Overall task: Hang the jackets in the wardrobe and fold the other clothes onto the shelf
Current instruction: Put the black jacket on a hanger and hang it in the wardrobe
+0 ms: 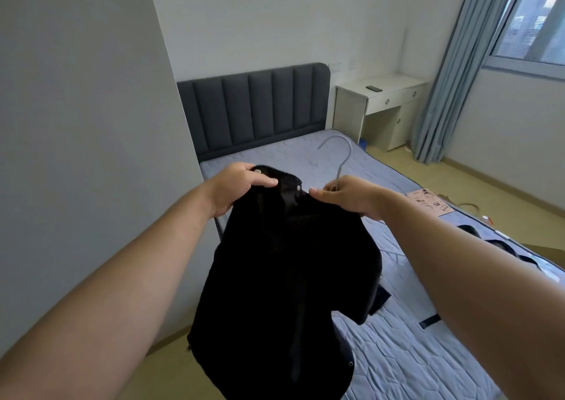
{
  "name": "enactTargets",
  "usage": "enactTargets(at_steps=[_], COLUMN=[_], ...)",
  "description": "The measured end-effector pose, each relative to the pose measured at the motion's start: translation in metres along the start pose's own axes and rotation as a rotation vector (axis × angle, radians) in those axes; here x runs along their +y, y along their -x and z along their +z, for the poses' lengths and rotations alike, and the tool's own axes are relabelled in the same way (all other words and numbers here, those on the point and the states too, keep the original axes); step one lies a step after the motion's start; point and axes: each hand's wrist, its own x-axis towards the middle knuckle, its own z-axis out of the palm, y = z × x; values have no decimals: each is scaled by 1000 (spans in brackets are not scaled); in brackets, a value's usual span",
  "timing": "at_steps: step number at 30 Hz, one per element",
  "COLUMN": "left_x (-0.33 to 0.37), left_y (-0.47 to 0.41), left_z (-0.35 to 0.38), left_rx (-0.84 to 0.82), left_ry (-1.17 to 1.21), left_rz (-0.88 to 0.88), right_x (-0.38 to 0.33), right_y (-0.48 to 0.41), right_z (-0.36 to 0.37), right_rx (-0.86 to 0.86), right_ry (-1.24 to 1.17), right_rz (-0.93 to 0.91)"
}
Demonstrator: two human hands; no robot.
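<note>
Fitting a black zip-up jacket (290,277) onto a grey metal hanger (344,155) above the pale-blue quilted bed (428,353), with the left hand (241,185) gripping the collar in curled fingers and the right hand (348,196) pinching collar and hanger neck together; the next move likely calls for seating both shoulders before the wardrobe.

Black jacket (287,271) held up at centre, over bed (397,353). Left hand (241,185) grips collar at 11 o'clock of jacket. Right hand (351,196) grips collar at 1 o'clock, metal hanger hook (339,155) rising above it. White desk (382,106) at 2 o'clock, beside headboard (256,106).
</note>
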Motion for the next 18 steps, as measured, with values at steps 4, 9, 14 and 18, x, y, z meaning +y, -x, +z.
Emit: enactTargets(at_steps=[4,9,14,18], left_x=[-11,-38,-46,-41], left_y=[-4,-11,-7,-5], left_z=[7,20,19,20], left_rx=[-113,-194,-209,-94], left_ry=[-175,-376,-168,-309], left_rz=[-99,-263,-239,-148], right_x=[-6,-13,-11,-8], right_y=[-4,-9,-16,-14], right_z=[12,24,28,32], right_rx=[-25,-14,68,146], right_ry=[-34,-61,-28,78], right_rz=[-54,-89,-113,-131])
